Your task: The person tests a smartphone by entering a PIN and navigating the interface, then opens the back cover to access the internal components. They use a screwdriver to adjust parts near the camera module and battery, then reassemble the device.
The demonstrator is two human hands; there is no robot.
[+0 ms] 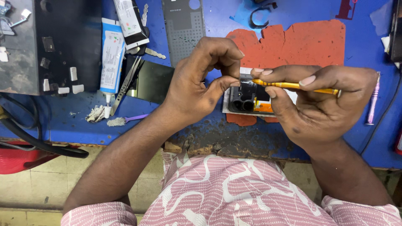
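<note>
The right hand (pixel 322 102) grasps an orange screwdriver (pixel 295 86) lying level, its long axis left-right, tip pointing left onto an opened phone (pixel 249 100) on the blue surface (pixel 364 46). The left hand (pixel 201 83) pinches the phone's top edge with its fingers (pixel 228 81).

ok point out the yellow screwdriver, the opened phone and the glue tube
yellow screwdriver (pixel 293 85), head view, mid shaft
opened phone (pixel 247 99), head view, dark inner frame
glue tube (pixel 111 56), head view, middle of body

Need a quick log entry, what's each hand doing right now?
Left hand: thumb and forefinger pinched at the opened phone.
Right hand: closed around a yellow screwdriver.
</note>
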